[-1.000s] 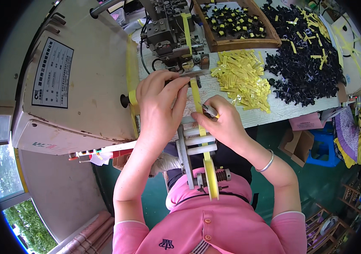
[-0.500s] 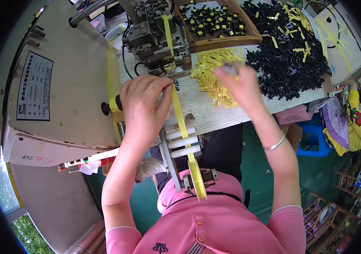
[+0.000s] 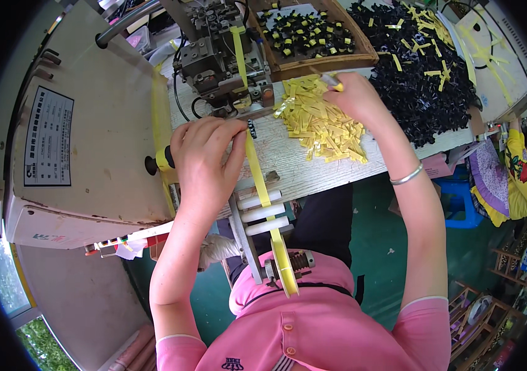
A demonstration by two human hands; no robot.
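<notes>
My left hand is closed in a pinch beside the press machine, thumb and forefinger on a small black plastic piece. Yellow tape runs just past those fingertips, over white rollers, down to a tape reel close to my body. My right hand is closed around a slim metal tool, with a yellow patch beside the fingers; its exact kind is too small to make out. That hand is over the far right edge of a heap of short yellow strips.
A wooden tray of black pieces with yellow tape stands behind the strips. To its right spreads a large heap of black pieces. A big beige machine housing rises on the left. Blue stools and another person's yellow clothing appear at right.
The yellow heap has spread right and nearer me. My right hand has shifted slightly up and to the right in the view, still holding the tool. My left hand keeps its pinch.
</notes>
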